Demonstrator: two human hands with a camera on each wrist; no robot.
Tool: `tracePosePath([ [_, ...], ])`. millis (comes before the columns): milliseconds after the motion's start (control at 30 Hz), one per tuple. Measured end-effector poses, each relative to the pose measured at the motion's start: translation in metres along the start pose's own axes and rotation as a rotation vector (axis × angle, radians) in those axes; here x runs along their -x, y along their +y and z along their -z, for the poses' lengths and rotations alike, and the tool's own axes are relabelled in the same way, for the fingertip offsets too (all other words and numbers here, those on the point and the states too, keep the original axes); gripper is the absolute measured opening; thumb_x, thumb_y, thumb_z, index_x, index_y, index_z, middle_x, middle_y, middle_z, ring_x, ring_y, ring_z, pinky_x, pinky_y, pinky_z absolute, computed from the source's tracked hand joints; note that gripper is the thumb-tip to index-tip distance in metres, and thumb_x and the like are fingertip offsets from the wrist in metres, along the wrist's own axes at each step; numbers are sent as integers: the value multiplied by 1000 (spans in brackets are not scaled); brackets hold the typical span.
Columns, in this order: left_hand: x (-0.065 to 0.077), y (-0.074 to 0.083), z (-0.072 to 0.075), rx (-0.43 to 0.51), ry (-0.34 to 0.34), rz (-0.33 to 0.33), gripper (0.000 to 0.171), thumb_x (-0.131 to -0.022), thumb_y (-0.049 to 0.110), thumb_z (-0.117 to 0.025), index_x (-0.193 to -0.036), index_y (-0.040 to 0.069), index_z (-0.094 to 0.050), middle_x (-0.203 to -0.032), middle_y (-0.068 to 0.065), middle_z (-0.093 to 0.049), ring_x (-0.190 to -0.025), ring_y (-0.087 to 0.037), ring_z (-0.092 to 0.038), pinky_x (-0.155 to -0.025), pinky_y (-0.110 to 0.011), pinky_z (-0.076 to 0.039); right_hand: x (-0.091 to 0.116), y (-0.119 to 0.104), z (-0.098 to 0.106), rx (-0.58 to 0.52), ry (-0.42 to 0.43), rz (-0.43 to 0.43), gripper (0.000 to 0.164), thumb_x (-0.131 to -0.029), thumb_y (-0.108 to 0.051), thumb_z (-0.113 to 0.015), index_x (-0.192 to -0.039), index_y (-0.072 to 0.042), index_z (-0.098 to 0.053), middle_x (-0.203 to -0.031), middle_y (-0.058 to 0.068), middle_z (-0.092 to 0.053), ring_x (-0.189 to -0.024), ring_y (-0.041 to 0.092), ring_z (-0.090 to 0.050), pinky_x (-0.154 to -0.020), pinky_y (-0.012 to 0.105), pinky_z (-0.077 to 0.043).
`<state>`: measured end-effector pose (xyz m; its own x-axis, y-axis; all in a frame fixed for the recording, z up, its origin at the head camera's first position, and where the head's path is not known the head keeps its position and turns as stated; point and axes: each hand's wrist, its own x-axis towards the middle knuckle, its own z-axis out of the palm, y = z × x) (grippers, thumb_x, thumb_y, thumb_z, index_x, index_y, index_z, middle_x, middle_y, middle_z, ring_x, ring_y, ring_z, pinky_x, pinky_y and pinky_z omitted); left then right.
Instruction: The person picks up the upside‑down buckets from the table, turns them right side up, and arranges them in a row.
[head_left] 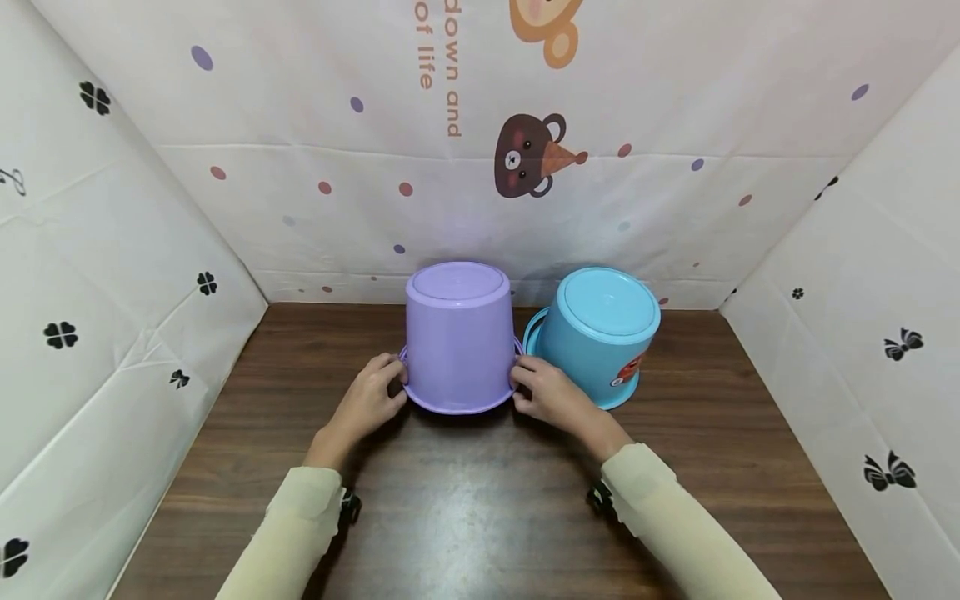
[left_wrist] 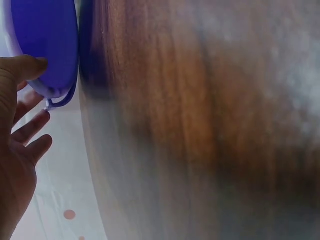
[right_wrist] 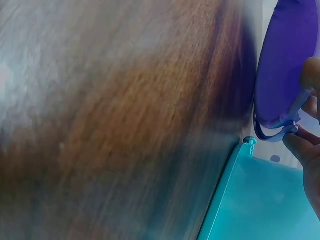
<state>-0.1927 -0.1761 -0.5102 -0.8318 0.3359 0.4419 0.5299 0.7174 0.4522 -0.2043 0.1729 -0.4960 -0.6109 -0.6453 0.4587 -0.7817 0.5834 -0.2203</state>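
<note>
A purple bucket (head_left: pixel 459 350) is upside down near the back wall, its rim toward the table. My left hand (head_left: pixel 372 390) grips its rim on the left side. In the left wrist view the thumb (left_wrist: pixel 30 67) lies over the rim, with the other fingers spread near the handle joint. On the opposite side my right hand (head_left: pixel 551 392) holds the rim beside the handle. The right wrist view shows the bucket's open mouth (right_wrist: pixel 285 60) facing the camera. Close to the right hand stands a turquoise bucket (head_left: pixel 600 342), also bottom up, with a red label.
The dark wooden table (head_left: pixel 465 517) meets a printed white cloth wall (head_left: pixel 337 225) right behind the buckets. Similar white sheets flank it on the left (head_left: pixel 97 275) and right (head_left: pixel 847 333).
</note>
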Motion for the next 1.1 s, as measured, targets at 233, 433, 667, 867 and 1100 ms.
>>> tracePosePath([
  [233, 1, 0, -4, 30, 21, -49, 28, -71, -14, -75, -87, 6, -62, -109, -11, -64, -104, -33, -63, -87, -47, -56, 3, 1, 4, -30, 6, -2, 20, -77, -2, -75, -81, -12, -59, -96, 2, -62, -117, 28, -67, -98, 38, -58],
  [433, 2, 3, -5, 49, 45, -82, 30, -70, -18, -71, -85, 5, -59, -110, -13, -60, -100, -30, -63, -80, -41, -56, 7, 1, 6, -62, 1, -22, 19, -78, 0, -72, -83, -11, -59, -96, 2, -60, -117, 27, -67, -97, 37, -58],
  [667, 0, 5, -7, 62, 113, -161, 31, -67, -18, -67, -84, 5, -55, -106, -14, -55, -95, -27, -61, -74, -37, -54, 12, 2, 7, -97, 22, -21, 20, -81, 6, -72, -88, -11, -62, -105, 4, -64, -109, 24, -66, -90, 36, -60],
  [867, -2, 7, -6, 53, 162, -206, 31, -66, -17, -67, -85, 5, -54, -104, -14, -57, -93, -26, -61, -72, -37, -54, 12, 1, 12, -94, 32, -14, 24, -83, 10, -71, -91, -10, -62, -105, 4, -63, -103, 23, -63, -87, 37, -58],
  [1100, -4, 13, -1, 63, 204, -217, 27, -67, -15, -65, -86, 3, -56, -107, -18, -62, -100, -29, -66, -75, -33, -55, 15, -1, 15, -95, 61, -9, 22, -85, 10, -69, -92, -10, -62, -107, 5, -64, -103, 23, -63, -87, 37, -58],
])
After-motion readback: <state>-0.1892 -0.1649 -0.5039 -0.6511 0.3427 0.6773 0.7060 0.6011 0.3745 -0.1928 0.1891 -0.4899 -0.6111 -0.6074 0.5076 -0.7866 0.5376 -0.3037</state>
